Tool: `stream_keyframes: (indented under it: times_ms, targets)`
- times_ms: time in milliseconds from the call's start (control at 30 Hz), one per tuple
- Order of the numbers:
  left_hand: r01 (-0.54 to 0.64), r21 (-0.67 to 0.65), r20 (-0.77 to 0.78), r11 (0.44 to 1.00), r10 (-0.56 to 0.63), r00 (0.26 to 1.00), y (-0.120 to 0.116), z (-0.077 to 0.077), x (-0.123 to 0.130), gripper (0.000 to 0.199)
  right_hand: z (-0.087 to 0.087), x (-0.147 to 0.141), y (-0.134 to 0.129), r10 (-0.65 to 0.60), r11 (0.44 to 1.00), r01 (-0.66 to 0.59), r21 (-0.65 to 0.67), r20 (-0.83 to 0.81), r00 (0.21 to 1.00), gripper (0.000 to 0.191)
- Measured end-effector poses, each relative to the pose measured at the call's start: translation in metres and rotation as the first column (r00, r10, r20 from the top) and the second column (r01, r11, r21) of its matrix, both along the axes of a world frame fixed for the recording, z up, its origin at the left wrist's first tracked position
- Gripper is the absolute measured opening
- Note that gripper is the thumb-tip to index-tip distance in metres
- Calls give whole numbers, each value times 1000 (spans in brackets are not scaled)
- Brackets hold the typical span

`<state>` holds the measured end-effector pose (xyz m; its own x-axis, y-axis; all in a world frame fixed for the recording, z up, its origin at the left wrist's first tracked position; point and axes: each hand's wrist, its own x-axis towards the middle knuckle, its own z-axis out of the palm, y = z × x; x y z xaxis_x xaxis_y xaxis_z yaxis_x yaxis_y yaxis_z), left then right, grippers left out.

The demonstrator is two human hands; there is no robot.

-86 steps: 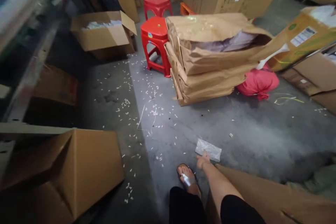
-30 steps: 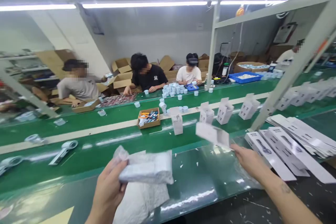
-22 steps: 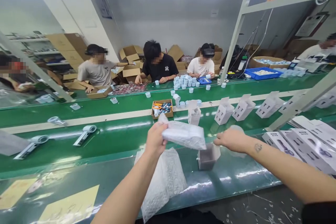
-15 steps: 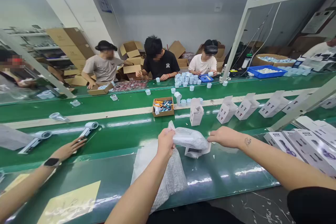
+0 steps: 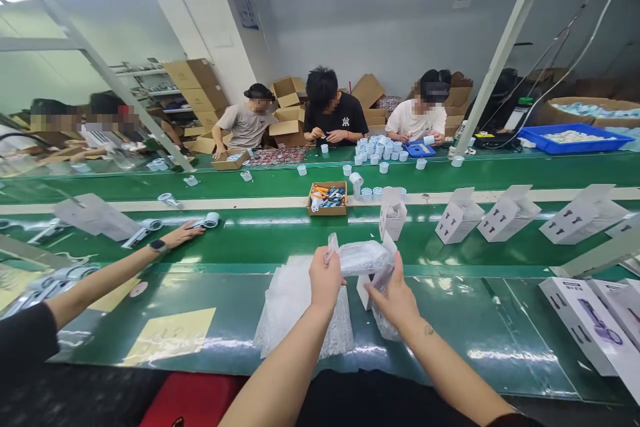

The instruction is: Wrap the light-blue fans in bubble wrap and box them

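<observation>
A clear bubble-wrap bag (image 5: 367,257) is held up off the bench between my two hands. My left hand (image 5: 326,273) is closed around its left end. On the other side, my right hand (image 5: 397,295) grips the right end, with a fold of the wrap hanging below the fingers. What lies inside the bag, if anything, I cannot make out. A small white piece (image 5: 365,291) shows just under the bag, partly hidden. Flat bubble-wrap sheets or bags (image 5: 285,310) lie in a pile beneath and left of my left hand.
A co-worker's hand (image 5: 185,234) with a watch reaches a white and grey handheld device (image 5: 209,219) on the green belt. Ahead are a cardboard box (image 5: 327,210) of small parts and an upright white carton (image 5: 393,217). Printed boxes (image 5: 575,320) lie at right. Several people sit across.
My right hand has moved in closer and now wraps the bag's right end from below. The view has turned left. The co-worker's hand has reached farther along the belt with the device.
</observation>
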<state>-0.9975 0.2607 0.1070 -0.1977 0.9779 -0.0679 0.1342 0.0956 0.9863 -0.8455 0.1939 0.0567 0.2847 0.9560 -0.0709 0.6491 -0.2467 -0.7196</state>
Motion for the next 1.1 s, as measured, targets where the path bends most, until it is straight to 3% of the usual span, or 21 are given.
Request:
stream_keyframes:
  times_ms: [67, 133, 200, 267, 333, 367, 400, 500, 533, 633, 767, 867, 933, 1000, 1033, 1100]
  targets:
    - [51, 83, -148, 995, -39, 988, -3, 6, -4, 12, -12, 7, 10, 51, 998, -49, 38, -53, 997, 103]
    - [236, 230, -434, 944, -117, 893, -3, 19, -7, 20, -20, 20, 16, 191, 977, -179, 112, -103, 976, 98]
    - [521, 255, -730, 815, -191, 656, -1, 35, -4, 27, -23, 31, 17, 330, 936, -309, 171, -111, 938, 85]
    - [755, 104, -887, 647, -284, 365, 3, 50, 4, 29, -22, 38, 17, 417, 900, -394, 187, -103, 903, 66]
    - [866, -61, -926, 497, -352, 137, 10, 58, 15, 28, -20, 43, 18, 453, 885, -432, 176, -103, 886, 52]
    - [877, -108, -926, 469, -367, 82, 13, 58, 20, 28, -18, 45, 19, 462, 881, -442, 167, -108, 880, 49]
    - [867, -131, -927, 481, -370, 66, 17, 55, 25, 28, -17, 46, 20, 465, 881, -446, 158, -114, 878, 49]
    - [779, -148, -936, 609, -342, 89, 21, 34, 37, 28, -15, 53, 21, 459, 887, -444, 128, -129, 879, 53]
    - [764, -162, -937, 624, -341, 80, 19, 25, 39, 27, -16, 55, 21, 459, 887, -446, 119, -131, 879, 52]
    - [797, -196, -928, 571, -370, 37, 3, 2, 40, 22, -18, 61, 18, 462, 886, -450, 109, -134, 877, 50]
    - [877, -145, -952, 458, -307, 3, -23, -18, 28, 42, -21, 66, 12, 417, 909, -411, 74, -159, 895, 56]
    - [885, -180, -968, 430, -238, -81, -27, -30, 25, 24, -17, 67, 8, 432, 900, -435, 26, -198, 880, 58]
    - [853, -202, -967, 482, -239, -95, -17, -34, 29, 17, -13, 70, 4, 382, 921, -389, 23, -257, 888, 61]
    - [793, -229, -956, 564, -285, -73, 0, -33, 34, 16, -8, 78, -1, 184, 982, -183, 38, -386, 904, 64]
    - [757, -242, -950, 607, -308, -57, 11, -30, 36, 17, -7, 83, -5, 54, 999, -51, 19, -484, 874, 64]
    - [677, -254, -946, 691, -322, -26, 38, -22, 36, 18, -5, 96, -13, -169, 986, 131, -107, -691, 703, 62]
